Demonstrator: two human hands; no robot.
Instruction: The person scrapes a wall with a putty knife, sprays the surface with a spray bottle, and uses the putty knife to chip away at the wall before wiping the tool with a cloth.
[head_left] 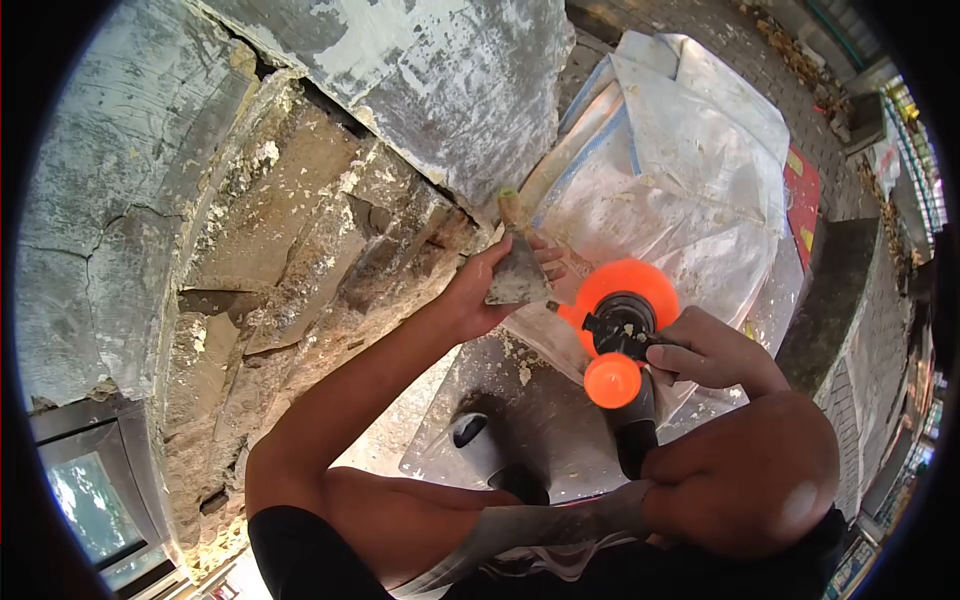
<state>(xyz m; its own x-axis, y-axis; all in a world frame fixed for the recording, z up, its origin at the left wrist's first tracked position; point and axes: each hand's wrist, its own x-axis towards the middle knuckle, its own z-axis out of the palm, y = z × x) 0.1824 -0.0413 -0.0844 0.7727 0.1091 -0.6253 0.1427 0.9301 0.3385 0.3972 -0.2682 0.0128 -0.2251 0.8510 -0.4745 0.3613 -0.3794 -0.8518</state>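
Note:
My left hand [478,292] is raised in front of the broken wall [300,230] and grips a putty trowel [518,272]. Its wooden handle points up and its mortar-caked blade points down. My right hand [712,352] holds an angle grinder [625,322] with an orange guard and an orange round knob [612,380]. The grinder's black body runs down toward me. The two tools are close together, the trowel blade just left of the orange guard.
The wall shows cracked grey plaster [460,80] and exposed crumbling masonry. Below lie white woven sacks [690,170], a dusty metal sheet [540,420] and a shoe [470,432]. A window [85,500] sits at lower left. Paved ground lies far below at right.

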